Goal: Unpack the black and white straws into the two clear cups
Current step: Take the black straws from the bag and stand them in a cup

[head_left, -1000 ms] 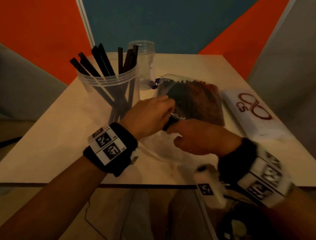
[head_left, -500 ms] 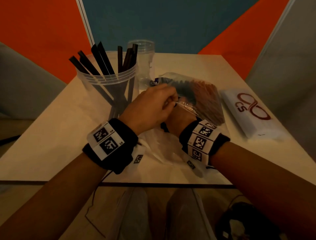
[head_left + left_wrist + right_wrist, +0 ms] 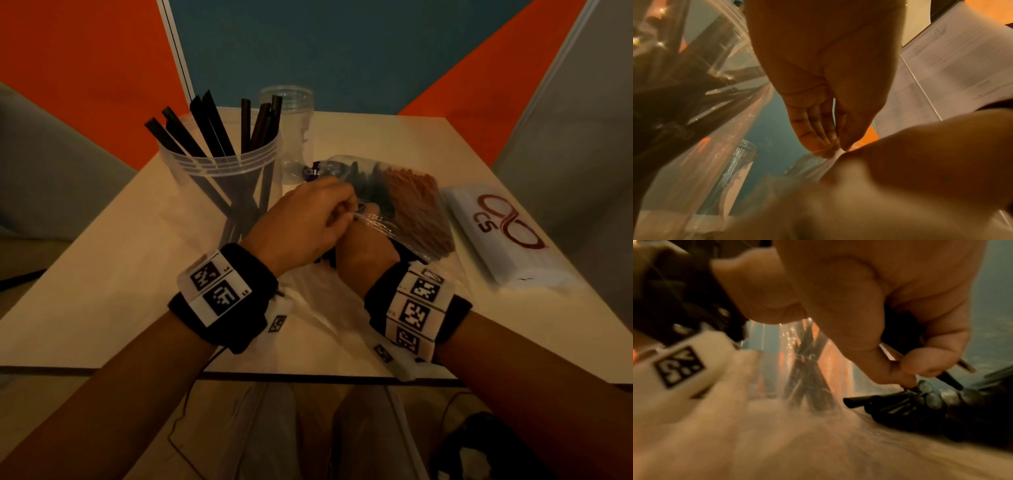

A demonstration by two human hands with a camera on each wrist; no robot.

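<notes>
Currently the step in hand is drawing black straws out of the clear bag (image 3: 404,219) that lies on the bench (image 3: 102,260), just right of the near clear cup (image 3: 219,171).

1. Left hand (image 3: 305,226): its fingertips pinch the film at the bag's mouth and hold it lifted. Keep this grip narrow and steady; if the film slackens, the opening is likely to fold over the straw ends.

2. Right hand (image 3: 364,250): it sits inside the mouth, under the lifted film. In the right wrist view its fingers (image 3: 920,363) curl round one or more black straws (image 3: 888,402), with loose ones lying beneath. Draw along the length of the straws, toward the person, not upward, so the film is not dragged with them.

3. Take only as many as the grip can hold parallel. A crossed bundle will probably catch on the cup rim.

4. Destination: the near cup already holds several black straws, leaning outward. The far clear cup (image 3: 291,133) stands behind it; no straws can be made out in it. Lower the ends into a gap between the leaning straws.

5. Brown-looking straws fill the right half of the bag. Leave them undisturbed. A flat white packet (image 3: 507,236) lies well to the right.
</notes>
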